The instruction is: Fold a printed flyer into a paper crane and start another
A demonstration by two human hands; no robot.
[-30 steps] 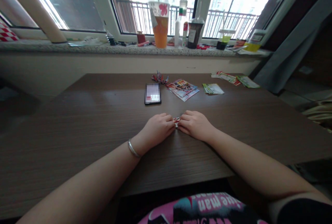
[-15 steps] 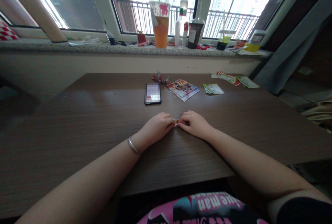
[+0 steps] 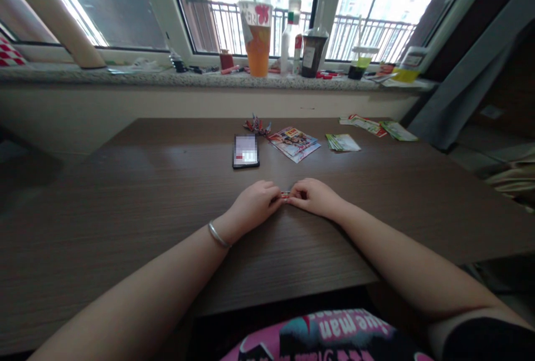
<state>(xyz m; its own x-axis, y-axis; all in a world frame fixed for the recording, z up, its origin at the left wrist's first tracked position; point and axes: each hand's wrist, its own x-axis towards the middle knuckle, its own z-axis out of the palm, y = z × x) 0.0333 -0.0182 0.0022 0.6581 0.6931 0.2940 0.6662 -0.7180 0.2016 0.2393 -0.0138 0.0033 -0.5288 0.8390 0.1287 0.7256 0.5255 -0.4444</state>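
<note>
My left hand [image 3: 254, 205] and my right hand [image 3: 314, 198] rest side by side on the dark wooden table [image 3: 125, 194], fingers curled inward. Between their fingertips they pinch a small folded piece of red-and-white printed paper [image 3: 285, 195], mostly hidden by the fingers. A silver bangle [image 3: 218, 235] sits on my left wrist. Further back lie a phone [image 3: 246, 151], face up, a small folded paper figure [image 3: 257, 125] and a stack of colourful printed sheets [image 3: 294, 143].
More paper sheets [image 3: 343, 142] and leaflets [image 3: 378, 127] lie at the table's far right. The stone windowsill [image 3: 125, 78] holds an orange drink cup [image 3: 255, 35], a bottle [image 3: 287, 38], a dark drink cup [image 3: 311, 52] and small items. A grey curtain [image 3: 468, 77] hangs at right.
The hands have stayed in place; the fingertips have closed more tightly over the folded paper, so less of it shows than a second ago.
</note>
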